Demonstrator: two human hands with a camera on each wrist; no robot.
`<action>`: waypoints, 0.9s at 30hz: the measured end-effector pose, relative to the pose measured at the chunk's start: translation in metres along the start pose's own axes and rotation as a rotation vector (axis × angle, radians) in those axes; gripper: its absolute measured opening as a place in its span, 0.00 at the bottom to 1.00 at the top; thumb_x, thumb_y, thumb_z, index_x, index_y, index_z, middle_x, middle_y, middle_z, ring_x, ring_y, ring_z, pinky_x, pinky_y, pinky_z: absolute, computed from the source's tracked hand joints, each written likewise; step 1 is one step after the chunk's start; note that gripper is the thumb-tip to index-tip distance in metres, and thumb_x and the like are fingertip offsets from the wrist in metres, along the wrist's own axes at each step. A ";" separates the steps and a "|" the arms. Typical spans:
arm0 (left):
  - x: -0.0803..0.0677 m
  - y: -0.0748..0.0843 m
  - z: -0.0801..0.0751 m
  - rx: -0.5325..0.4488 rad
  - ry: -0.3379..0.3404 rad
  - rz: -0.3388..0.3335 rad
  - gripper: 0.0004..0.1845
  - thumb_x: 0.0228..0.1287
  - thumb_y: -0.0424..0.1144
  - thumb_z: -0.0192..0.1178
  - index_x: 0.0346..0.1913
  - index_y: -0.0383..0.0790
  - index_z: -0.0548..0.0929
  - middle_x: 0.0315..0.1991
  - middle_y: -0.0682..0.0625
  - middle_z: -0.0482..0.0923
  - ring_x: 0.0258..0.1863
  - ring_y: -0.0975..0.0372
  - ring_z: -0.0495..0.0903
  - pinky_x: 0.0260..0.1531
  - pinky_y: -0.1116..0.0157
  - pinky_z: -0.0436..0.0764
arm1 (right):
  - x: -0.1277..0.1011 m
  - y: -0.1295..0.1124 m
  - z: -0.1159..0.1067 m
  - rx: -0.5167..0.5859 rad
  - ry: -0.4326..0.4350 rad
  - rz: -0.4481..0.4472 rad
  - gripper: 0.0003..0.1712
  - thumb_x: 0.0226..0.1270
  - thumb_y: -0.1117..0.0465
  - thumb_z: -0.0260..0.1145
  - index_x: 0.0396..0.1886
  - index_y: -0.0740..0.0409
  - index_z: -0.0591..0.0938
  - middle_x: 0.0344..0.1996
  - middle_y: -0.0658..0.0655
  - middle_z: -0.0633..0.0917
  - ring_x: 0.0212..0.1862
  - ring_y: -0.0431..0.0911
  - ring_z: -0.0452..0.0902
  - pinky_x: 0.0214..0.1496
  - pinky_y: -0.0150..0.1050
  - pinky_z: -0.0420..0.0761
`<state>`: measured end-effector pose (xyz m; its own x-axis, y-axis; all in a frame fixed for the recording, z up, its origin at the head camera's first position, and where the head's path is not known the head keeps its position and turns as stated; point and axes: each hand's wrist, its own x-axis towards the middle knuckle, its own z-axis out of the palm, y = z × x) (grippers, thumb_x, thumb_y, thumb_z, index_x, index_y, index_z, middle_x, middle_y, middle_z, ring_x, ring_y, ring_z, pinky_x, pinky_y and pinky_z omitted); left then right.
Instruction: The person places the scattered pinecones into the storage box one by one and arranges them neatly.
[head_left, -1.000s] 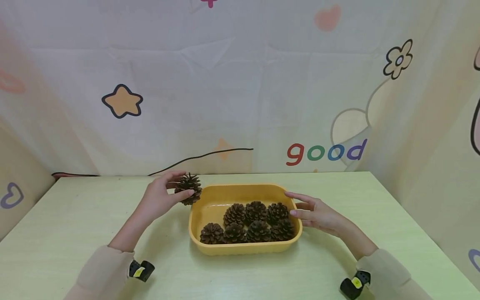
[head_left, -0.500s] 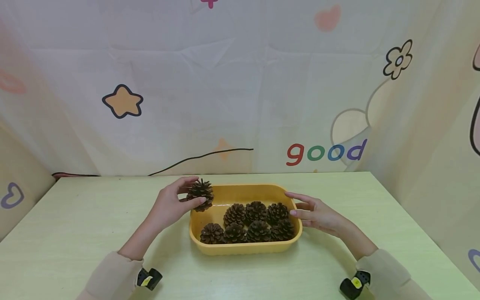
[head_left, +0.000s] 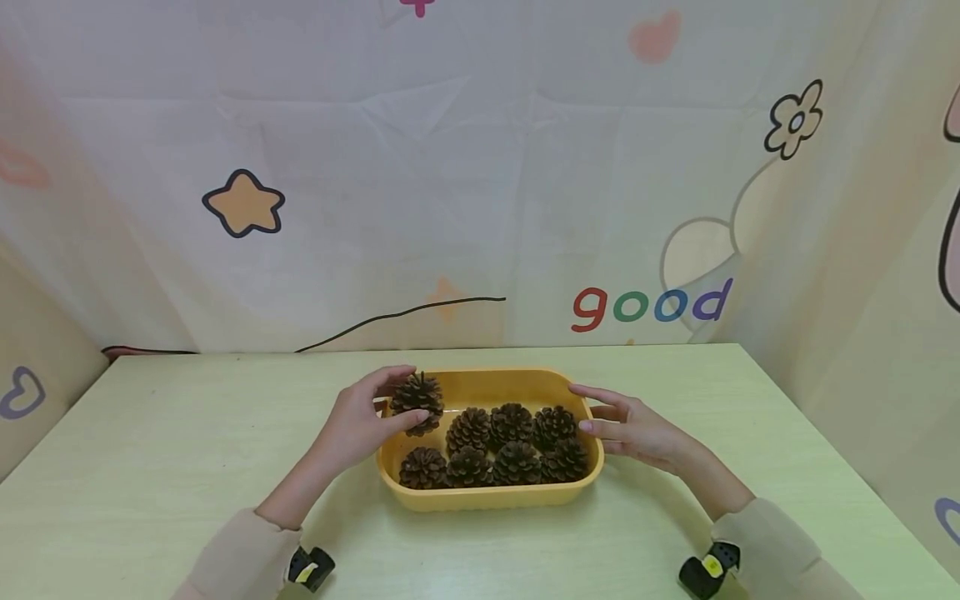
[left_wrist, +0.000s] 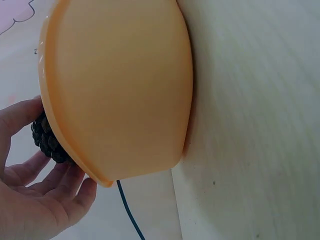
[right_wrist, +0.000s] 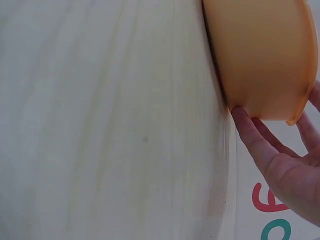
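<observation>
My left hand (head_left: 362,427) holds a brown pine cone (head_left: 417,405) between thumb and fingers, over the back left corner of a yellow plastic basin (head_left: 491,497). In the left wrist view, the dark pine cone (left_wrist: 47,140) shows partly behind the basin's rim, and the hand (left_wrist: 42,187) wraps its outer side. Several other pine cones (head_left: 516,462) lie in the basin, in a front row and a back row. My right hand (head_left: 637,429) holds the basin's right end, thumb over the rim. Its fingers (right_wrist: 250,132) lie along the outer wall in the right wrist view.
The basin stands on a pale wooden-look table (head_left: 187,442). Behind the table hangs a printed cloth (head_left: 360,208), with more cloth along both sides. Each sleeve carries a small black wrist camera, the left one (head_left: 311,569) near the table's front.
My left hand has carried the pine cone rightward and down, from beside the basin's left rim to over its back left corner. The right hand and the basin stay put.
</observation>
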<state>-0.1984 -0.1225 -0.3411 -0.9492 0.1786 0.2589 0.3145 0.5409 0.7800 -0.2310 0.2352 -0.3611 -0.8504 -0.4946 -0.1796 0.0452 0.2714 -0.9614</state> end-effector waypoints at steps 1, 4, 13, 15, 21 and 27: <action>-0.001 0.000 0.000 0.005 0.001 0.001 0.31 0.52 0.42 0.67 0.59 0.38 0.71 0.53 0.42 0.75 0.51 0.50 0.74 0.51 0.54 0.75 | 0.000 0.000 0.000 -0.001 0.003 0.002 0.42 0.62 0.55 0.62 0.71 0.58 0.52 0.66 0.72 0.54 0.62 0.64 0.62 0.54 0.47 0.74; -0.002 0.000 0.001 0.020 -0.001 0.003 0.31 0.52 0.41 0.67 0.59 0.37 0.71 0.52 0.43 0.75 0.51 0.50 0.74 0.51 0.53 0.74 | 0.000 0.000 0.000 0.001 0.004 0.001 0.42 0.62 0.55 0.62 0.71 0.57 0.52 0.66 0.72 0.54 0.62 0.63 0.62 0.54 0.47 0.74; 0.000 -0.006 0.007 0.085 -0.035 0.032 0.29 0.51 0.40 0.68 0.57 0.36 0.73 0.52 0.43 0.76 0.50 0.50 0.75 0.51 0.52 0.74 | 0.000 0.000 0.000 0.002 -0.005 -0.008 0.41 0.63 0.55 0.61 0.71 0.58 0.52 0.66 0.73 0.54 0.62 0.63 0.62 0.54 0.47 0.74; 0.001 -0.008 0.009 0.106 -0.042 0.044 0.28 0.51 0.40 0.68 0.56 0.36 0.74 0.52 0.43 0.76 0.50 0.50 0.75 0.51 0.53 0.74 | 0.000 0.000 0.000 0.002 0.000 -0.005 0.41 0.63 0.55 0.62 0.71 0.58 0.52 0.66 0.72 0.54 0.61 0.63 0.63 0.54 0.46 0.74; 0.003 -0.010 0.010 0.195 -0.049 0.091 0.28 0.50 0.39 0.68 0.56 0.37 0.75 0.51 0.45 0.77 0.49 0.51 0.75 0.50 0.53 0.74 | 0.001 0.000 0.000 0.006 -0.001 -0.002 0.41 0.63 0.56 0.62 0.70 0.59 0.52 0.65 0.73 0.55 0.61 0.63 0.64 0.54 0.46 0.74; 0.007 -0.008 0.011 0.255 -0.097 0.094 0.28 0.49 0.40 0.69 0.55 0.37 0.75 0.51 0.46 0.77 0.50 0.52 0.75 0.49 0.53 0.75 | 0.000 0.001 0.000 0.010 0.006 0.001 0.41 0.62 0.55 0.62 0.70 0.58 0.53 0.65 0.73 0.55 0.61 0.63 0.64 0.54 0.46 0.75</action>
<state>-0.2074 -0.1166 -0.3522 -0.9156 0.3086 0.2577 0.4020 0.7057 0.5834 -0.2312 0.2354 -0.3616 -0.8534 -0.4895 -0.1789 0.0508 0.2636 -0.9633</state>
